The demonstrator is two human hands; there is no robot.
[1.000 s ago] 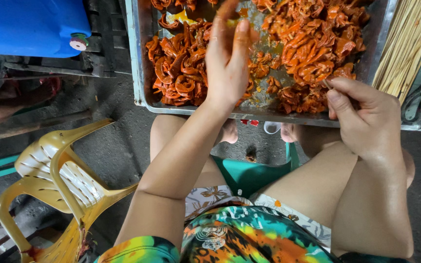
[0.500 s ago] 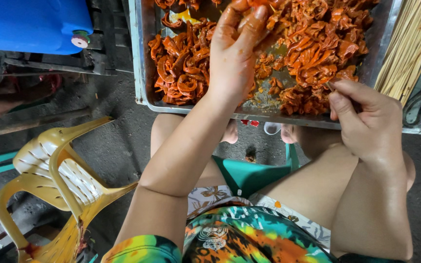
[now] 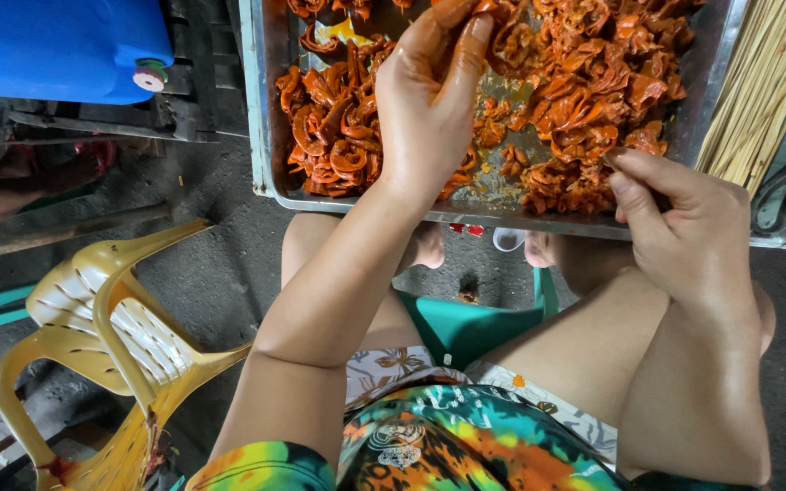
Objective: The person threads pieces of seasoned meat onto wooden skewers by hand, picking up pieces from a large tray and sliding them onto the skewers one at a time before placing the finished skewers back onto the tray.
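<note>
Nearest, a tie-dye shirt (image 3: 466,450) and bare knees over a green stool (image 3: 466,327), with stacked yellow plastic chairs (image 3: 111,336) to the left. Right hand (image 3: 693,236) sits at the near rim of the metal tray (image 3: 261,109), thumb and fingers pinched shut; what they grip cannot be made out. Further in, left hand (image 3: 429,100) reaches over the tray, fingertips closed on a strip of orange marinated meat (image 3: 584,91) from the heap; bamboo skewers (image 3: 770,73) lie just right, a blue container (image 3: 56,45) far left.
</note>
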